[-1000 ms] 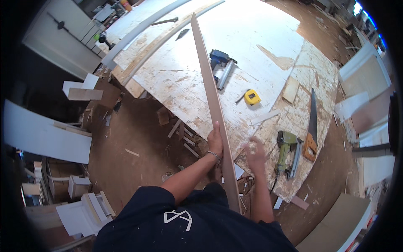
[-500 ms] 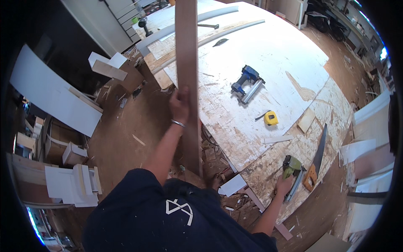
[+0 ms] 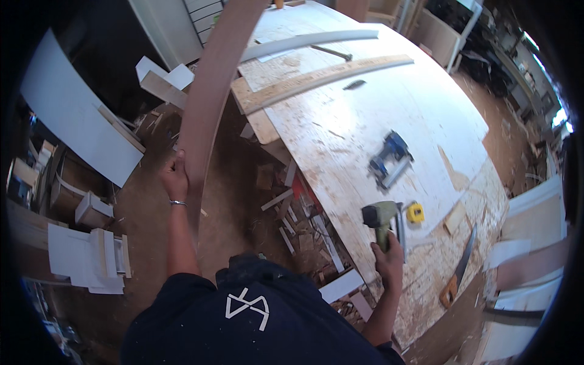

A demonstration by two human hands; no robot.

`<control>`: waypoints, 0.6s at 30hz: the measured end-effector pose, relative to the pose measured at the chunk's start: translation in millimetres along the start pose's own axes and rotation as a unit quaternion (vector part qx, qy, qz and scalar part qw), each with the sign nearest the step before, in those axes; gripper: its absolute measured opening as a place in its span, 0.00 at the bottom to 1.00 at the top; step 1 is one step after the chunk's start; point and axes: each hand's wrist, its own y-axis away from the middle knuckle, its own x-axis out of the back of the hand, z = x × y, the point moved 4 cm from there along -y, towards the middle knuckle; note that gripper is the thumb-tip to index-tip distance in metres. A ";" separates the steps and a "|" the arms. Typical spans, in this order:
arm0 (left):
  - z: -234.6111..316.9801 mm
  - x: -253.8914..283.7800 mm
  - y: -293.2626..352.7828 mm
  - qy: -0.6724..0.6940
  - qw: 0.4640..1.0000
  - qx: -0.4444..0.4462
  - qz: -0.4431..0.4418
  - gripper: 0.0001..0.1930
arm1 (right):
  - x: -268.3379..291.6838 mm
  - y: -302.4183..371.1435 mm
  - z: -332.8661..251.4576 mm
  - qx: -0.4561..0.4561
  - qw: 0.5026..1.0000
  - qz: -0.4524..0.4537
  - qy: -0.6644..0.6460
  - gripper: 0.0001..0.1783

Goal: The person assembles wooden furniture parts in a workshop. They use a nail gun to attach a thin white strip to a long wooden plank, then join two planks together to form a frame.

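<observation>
My left hand (image 3: 176,173) is closed on the edge of a long brown wooden board (image 3: 210,97), which stands tilted at my left and runs up past the top of the view. In my right hand (image 3: 389,254) is a green nail gun (image 3: 381,216), gripped by its handle and raised over the worktable (image 3: 316,158). Just beyond it on the table are a yellow tape measure (image 3: 415,212) and a blue nail gun (image 3: 389,159). A handsaw (image 3: 460,267) with an orange-brown handle lies to the right of my right hand.
Curved strips (image 3: 328,79) and a hammer (image 3: 331,52) lie at the table's far end. Wood offcuts (image 3: 307,237) litter the floor beside the table. A large white panel (image 3: 79,109) leans at the left, near white box-like pieces (image 3: 94,261).
The green nail gun has been lifted off the table and moved left in my right hand. My left hand has shifted left with the board, which now tilts.
</observation>
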 end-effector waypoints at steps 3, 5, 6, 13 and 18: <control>-59.1 3.9 -38.8 0.022 0.999 0.022 -0.018 0.28 | -70.0 -64.3 -65.4 0.046 0.995 -0.081 0.045 0.30; -95.9 12.2 -78.8 -0.002 0.997 0.052 -0.060 0.28 | -130.0 -118.6 -73.7 0.077 0.990 -0.078 0.090 0.30; -114.8 21.3 -98.3 0.005 0.995 0.067 -0.069 0.28 | -150.2 -137.5 -87.8 0.099 0.986 -0.045 0.124 0.29; -243.0 122.6 -193.5 0.010 0.984 0.163 -0.076 0.28 | -254.6 -213.0 -114.5 -0.057 0.970 0.058 0.227 0.29; -245.2 118.5 -284.2 -0.069 0.985 0.153 -0.038 0.31 | -280.6 -229.6 -141.3 -0.184 0.905 0.006 0.384 0.29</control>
